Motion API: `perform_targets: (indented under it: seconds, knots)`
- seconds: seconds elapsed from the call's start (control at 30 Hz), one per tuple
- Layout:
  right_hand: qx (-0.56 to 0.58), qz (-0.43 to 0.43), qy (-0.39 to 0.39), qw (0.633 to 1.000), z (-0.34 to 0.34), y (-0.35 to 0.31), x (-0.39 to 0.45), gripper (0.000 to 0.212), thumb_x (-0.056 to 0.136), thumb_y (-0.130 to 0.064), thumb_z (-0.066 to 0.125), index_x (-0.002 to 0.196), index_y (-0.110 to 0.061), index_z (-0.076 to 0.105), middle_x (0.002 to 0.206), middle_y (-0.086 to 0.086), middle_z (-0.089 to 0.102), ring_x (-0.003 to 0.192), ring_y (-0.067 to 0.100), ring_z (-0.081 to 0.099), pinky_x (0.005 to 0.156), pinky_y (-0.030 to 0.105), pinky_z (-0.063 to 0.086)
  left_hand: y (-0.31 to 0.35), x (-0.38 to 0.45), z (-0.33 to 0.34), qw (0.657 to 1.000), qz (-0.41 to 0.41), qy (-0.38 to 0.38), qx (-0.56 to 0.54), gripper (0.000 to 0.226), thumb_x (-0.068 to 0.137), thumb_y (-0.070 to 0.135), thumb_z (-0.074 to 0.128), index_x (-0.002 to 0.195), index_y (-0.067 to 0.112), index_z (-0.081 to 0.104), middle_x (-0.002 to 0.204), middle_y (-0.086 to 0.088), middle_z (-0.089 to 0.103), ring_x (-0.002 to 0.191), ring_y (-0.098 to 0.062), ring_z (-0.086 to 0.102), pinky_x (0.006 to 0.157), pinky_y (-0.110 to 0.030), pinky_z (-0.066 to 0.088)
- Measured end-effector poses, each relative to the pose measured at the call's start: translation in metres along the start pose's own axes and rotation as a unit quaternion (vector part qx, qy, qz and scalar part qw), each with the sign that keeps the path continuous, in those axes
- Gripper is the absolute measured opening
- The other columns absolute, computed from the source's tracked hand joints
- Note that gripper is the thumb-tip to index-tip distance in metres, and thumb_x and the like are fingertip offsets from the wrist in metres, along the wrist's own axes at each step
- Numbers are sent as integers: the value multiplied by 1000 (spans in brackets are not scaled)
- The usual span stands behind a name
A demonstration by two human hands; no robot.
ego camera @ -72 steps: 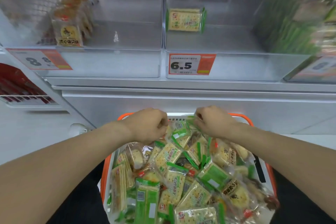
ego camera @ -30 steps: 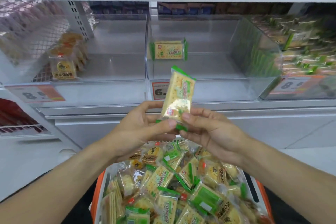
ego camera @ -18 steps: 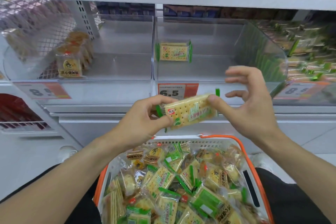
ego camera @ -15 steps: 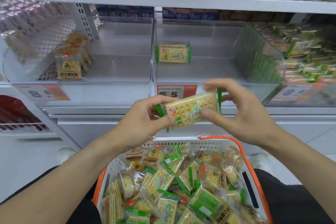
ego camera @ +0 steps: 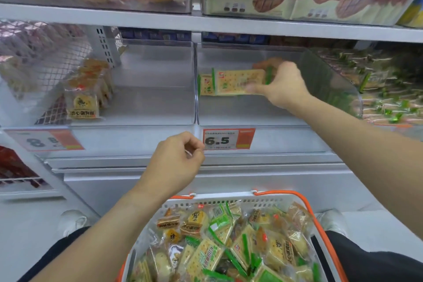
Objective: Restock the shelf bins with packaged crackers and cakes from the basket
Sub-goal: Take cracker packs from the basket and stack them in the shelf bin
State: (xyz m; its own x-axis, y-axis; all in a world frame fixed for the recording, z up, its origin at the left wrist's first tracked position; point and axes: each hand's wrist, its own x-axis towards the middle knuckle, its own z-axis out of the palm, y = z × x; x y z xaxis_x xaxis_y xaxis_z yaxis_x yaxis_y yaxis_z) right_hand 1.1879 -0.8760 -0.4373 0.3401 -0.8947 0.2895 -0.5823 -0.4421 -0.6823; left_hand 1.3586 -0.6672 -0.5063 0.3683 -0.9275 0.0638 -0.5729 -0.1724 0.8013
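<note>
The right hand [ego camera: 282,86] reaches into the middle clear bin [ego camera: 251,112] and grips a green-edged cracker packet [ego camera: 240,82] by its right end, thumb below and fingers curled over the top. The packet lies lengthwise, its left end overlapping a second cracker packet [ego camera: 207,84] that stands against the bin's left wall. The held packet is blurred, so whether it touches the bin floor cannot be told. To the right of the hand the bin floor is bare up to the slanted right wall; the front half of the floor is bare as well.

The left hand [ego camera: 177,162] hangs in front of the shelf lip, fingers loosely curled on nothing, its knuckles just beside the 6.5 price tag [ego camera: 227,139]. It is well apart from the right hand and clear of the basket rim.

The orange-rimmed basket [ego camera: 286,194] sits low in view, between the person's knees, filled with mixed cracker and cake packets [ego camera: 206,256]. Its far rim lies below the shelf base with a gap between.

The left bin [ego camera: 148,110] holds a row of cake packets [ego camera: 83,98] along its left wall; the rest of its floor is bare. The right bin [ego camera: 389,89] is heaped with green-trimmed packets. An upper shelf edge [ego camera: 206,22] overhangs the bins.
</note>
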Motion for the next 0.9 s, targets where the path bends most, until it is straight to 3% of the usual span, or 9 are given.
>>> perform_targets:
  seconds: [0.17, 0.27, 0.43, 0.6, 0.7, 0.77, 0.83, 0.9]
  knots:
    - [23, 107, -61, 992, 52, 8, 65, 50, 70, -21, 91, 113, -21, 66, 119, -1, 66, 97, 12, 63, 78, 17, 55, -5, 8, 14, 997, -56, -46, 23, 11, 92, 23, 63, 82, 25, 67, 75, 10, 67, 71, -11, 64, 59, -17, 49]
    - [-92, 68, -82, 990, 74, 16, 82, 50, 70, -24, 92, 114, -20, 68, 118, -5, 62, 102, 12, 59, 81, 20, 48, -8, 7, 19, 992, -76, -94, 18, 10, 91, 26, 63, 82, 23, 68, 72, 7, 68, 69, -13, 67, 66, -29, 57]
    - [-241, -12, -76, 968, 101, 23, 92, 56, 75, -27, 87, 121, -14, 58, 130, 10, 45, 110, 25, 51, 93, 32, 47, -10, 4, 17, 988, -84, -132, 17, 10, 91, 32, 66, 86, 24, 68, 78, 6, 69, 73, -12, 67, 72, -33, 59]
    - [-306, -9, -79, 949, 99, 15, 90, 74, 77, -29, 85, 136, -11, 45, 139, 16, 39, 126, 34, 42, 100, 41, 47, -11, 5, 13, 986, -93, -132, 26, 11, 92, 35, 65, 88, 25, 68, 80, 7, 68, 75, -14, 68, 72, -32, 58]
    - [-292, -14, -80, 953, 74, -2, 78, 69, 78, -28, 85, 135, -13, 50, 140, 13, 43, 130, 32, 44, 103, 40, 48, -11, 4, 13, 985, -96, -143, 29, 13, 92, 35, 66, 87, 23, 67, 76, 6, 67, 77, -16, 69, 72, -30, 55]
    - [-271, -61, -66, 959, 50, -15, 60, 47, 83, -28, 80, 125, -15, 63, 131, 6, 57, 119, 24, 55, 93, 31, 49, -9, 2, 16, 981, -94, -164, 45, 16, 93, 37, 65, 90, 21, 66, 77, 4, 67, 79, -16, 69, 71, -29, 53]
    - [-208, -135, -28, 968, 26, -25, 30, 21, 87, -22, 71, 106, -15, 71, 104, 1, 69, 93, 14, 64, 79, 25, 49, -9, 0, 22, 975, -93, -190, 72, 18, 94, 38, 63, 93, 20, 66, 78, 3, 68, 79, -15, 67, 66, -27, 50]
    - [-123, -226, -7, 966, 3, -32, -13, 6, 87, -15, 66, 92, -15, 70, 85, -5, 67, 71, 2, 59, 70, 17, 48, -10, -3, 31, 968, -87, -215, 100, 23, 95, 37, 63, 94, 14, 68, 77, -1, 69, 78, -19, 67, 67, -30, 50]
